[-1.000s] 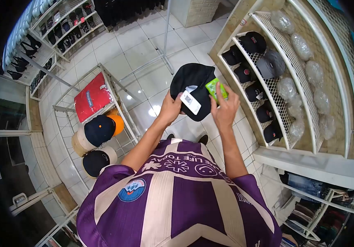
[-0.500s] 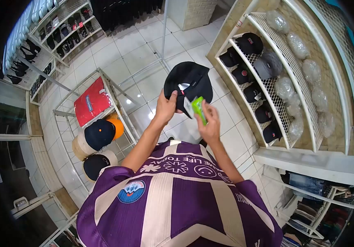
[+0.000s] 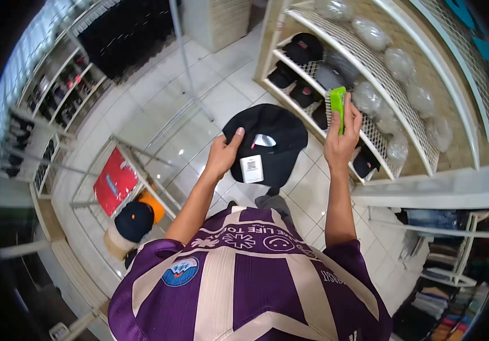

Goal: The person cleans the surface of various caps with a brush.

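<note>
A black cap (image 3: pixel 284 128) is held out in front of me, its back opening and a white tag (image 3: pixel 252 169) showing. My left hand (image 3: pixel 223 152) grips the cap at its left edge, thumb on top. Off to the right, my right hand (image 3: pixel 342 139) is closed around a green brush (image 3: pixel 338 108), whose pale bristles face left toward the cap. Brush and cap are apart, and the brush appears in front of the cap shelf.
A white rack (image 3: pixel 312 69) on the right holds several caps and plastic-wrapped bundles (image 3: pixel 400 63). To the left, a wire stand carries a red packaged garment (image 3: pixel 113 182), a navy cap (image 3: pixel 134 220) and other caps. Folded clothes (image 3: pixel 432 301) lie low at the right.
My right hand has swung the brush away from the cap, up and to the right. The cap has turned and looks larger, with its tag now facing me. The view has shifted right.
</note>
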{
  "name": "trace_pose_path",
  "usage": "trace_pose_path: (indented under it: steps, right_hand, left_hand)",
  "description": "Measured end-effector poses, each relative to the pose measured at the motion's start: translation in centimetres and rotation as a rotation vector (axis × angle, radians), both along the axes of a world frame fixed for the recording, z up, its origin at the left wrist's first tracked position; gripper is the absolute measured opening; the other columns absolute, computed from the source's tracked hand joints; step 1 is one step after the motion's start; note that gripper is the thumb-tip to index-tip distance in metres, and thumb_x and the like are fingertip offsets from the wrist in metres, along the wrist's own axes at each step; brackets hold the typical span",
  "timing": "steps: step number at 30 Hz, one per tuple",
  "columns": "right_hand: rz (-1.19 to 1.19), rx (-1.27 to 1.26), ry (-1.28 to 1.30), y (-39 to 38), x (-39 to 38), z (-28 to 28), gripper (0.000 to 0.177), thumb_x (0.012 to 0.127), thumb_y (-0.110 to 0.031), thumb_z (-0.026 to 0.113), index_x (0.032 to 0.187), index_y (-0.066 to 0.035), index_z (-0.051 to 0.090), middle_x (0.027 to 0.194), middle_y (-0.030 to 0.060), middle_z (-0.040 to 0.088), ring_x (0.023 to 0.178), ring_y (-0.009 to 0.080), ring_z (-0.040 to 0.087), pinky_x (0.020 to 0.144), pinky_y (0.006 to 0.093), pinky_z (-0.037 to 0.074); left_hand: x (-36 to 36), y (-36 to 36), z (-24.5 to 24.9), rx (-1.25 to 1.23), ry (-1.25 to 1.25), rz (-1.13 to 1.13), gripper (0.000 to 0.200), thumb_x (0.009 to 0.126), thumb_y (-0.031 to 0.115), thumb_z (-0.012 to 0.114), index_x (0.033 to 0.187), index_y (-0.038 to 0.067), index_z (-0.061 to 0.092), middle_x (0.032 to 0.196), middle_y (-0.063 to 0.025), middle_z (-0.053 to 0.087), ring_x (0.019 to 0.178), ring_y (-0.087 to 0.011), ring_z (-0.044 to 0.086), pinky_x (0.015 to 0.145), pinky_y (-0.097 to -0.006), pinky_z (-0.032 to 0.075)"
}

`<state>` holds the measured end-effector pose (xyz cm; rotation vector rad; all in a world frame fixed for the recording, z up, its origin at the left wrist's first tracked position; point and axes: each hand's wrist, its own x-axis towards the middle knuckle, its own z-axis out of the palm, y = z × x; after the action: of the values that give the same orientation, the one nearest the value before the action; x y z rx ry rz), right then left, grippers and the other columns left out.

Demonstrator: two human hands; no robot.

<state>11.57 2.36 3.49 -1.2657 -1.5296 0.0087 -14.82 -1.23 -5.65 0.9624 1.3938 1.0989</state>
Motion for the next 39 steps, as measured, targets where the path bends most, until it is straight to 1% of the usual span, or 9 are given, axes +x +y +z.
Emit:
trace_pose_path:
  steps: [4,6,17,26,28,30,34,36,39]
  right_hand:
    - [-0.040,0.061,-0.008,1.5,2.9,4.5,0.042,0.098,-0.012,0.062,0.140,-0.007,0.063,0.116,0.0200,0.063,0.106,0.0293,0.062,0.096,0.0372,0.049]
    - [-0.083,0.259,-0.078,4.7,6.6,8.4,0.052,0.083,-0.011,0.066,0.135,-0.008,0.068,0.108,0.0189,0.063,0.099,0.0306,0.063,0.093,0.0374,0.050]
    - [-0.196,0.349,-0.405,24.8,19.3,23.8,0.045,0.092,-0.026,0.069,0.133,-0.007,0.067,0.125,0.0246,0.061,0.116,0.0396,0.061,0.099,0.0456,0.049]
    - [-0.249,-0.015,-0.530,32.5,23.9,20.6,0.054,0.096,-0.040,0.061,0.143,-0.014,0.059,0.137,0.0263,0.058,0.129,0.0420,0.055,0.110,0.0511,0.044]
    - [-0.473,0.399,-0.618,30.4,22.0,20.5,0.057,0.092,-0.045,0.067,0.139,-0.013,0.063,0.138,0.0245,0.059,0.130,0.0391,0.054,0.108,0.0511,0.043]
    - [-0.337,0.537,-0.451,25.2,18.5,19.3,0.056,0.089,-0.043,0.072,0.135,-0.012,0.066,0.136,0.0225,0.062,0.128,0.0373,0.056,0.106,0.0470,0.043]
    - [0.382,-0.238,-0.209,14.1,11.3,7.9,0.061,0.082,-0.041,0.080,0.130,-0.006,0.067,0.120,0.0156,0.068,0.112,0.0327,0.060,0.096,0.0441,0.045]
    - [0.369,-0.431,-0.516,10.6,9.4,2.6,0.072,0.078,-0.049,0.082,0.131,-0.002,0.065,0.117,0.0149,0.068,0.106,0.0322,0.062,0.093,0.0425,0.044]
    - [0.201,-0.541,-0.501,9.0,7.3,-3.4,0.082,0.074,-0.060,0.081,0.131,-0.004,0.063,0.113,0.0169,0.068,0.102,0.0347,0.064,0.093,0.0433,0.042]
  left_hand:
    - [2.8,4.5,1.3,0.041,0.098,-0.113,0.049,0.101,0.041,0.063,0.102,-0.007,0.073,0.087,-0.0077,0.073,0.079,-0.0135,0.063,0.073,-0.0316,0.051]
    - [6.3,7.7,3.6,0.224,-0.032,-0.104,0.044,0.101,0.036,0.064,0.107,-0.007,0.072,0.093,-0.0090,0.074,0.084,-0.0138,0.064,0.077,-0.0314,0.052]
    - [15.1,17.5,11.4,0.434,-0.014,-0.140,0.032,0.098,0.022,0.066,0.102,-0.009,0.070,0.086,-0.0073,0.073,0.078,-0.0119,0.063,0.071,-0.0309,0.051]
    - [17.7,18.6,8.1,0.421,0.066,-0.184,0.035,0.099,0.026,0.066,0.111,-0.007,0.068,0.096,-0.0127,0.075,0.088,-0.0156,0.067,0.081,-0.0332,0.052]
    - [17.4,18.4,6.8,0.337,0.133,-0.215,0.037,0.100,0.028,0.066,0.113,-0.006,0.068,0.099,-0.0155,0.075,0.092,-0.0168,0.068,0.084,-0.0340,0.052]
    - [17.3,18.5,5.2,0.367,0.117,-0.174,0.038,0.100,0.030,0.066,0.112,-0.006,0.068,0.094,-0.0163,0.075,0.087,-0.0166,0.067,0.080,-0.0345,0.052]
    - [16.4,19.8,1.7,0.283,0.210,-0.212,0.040,0.099,0.033,0.067,0.107,-0.006,0.068,0.084,-0.0140,0.073,0.076,-0.0156,0.064,0.071,-0.0338,0.051]
    - [16.5,19.3,3.7,0.355,0.115,-0.228,0.042,0.098,0.036,0.068,0.106,-0.006,0.068,0.082,-0.0153,0.073,0.074,-0.0158,0.065,0.068,-0.0350,0.052]
    - [16.2,19.7,3.6,0.321,0.234,-0.298,0.040,0.097,0.034,0.070,0.104,-0.005,0.070,0.077,-0.0142,0.072,0.069,-0.0190,0.068,0.066,-0.0349,0.052]
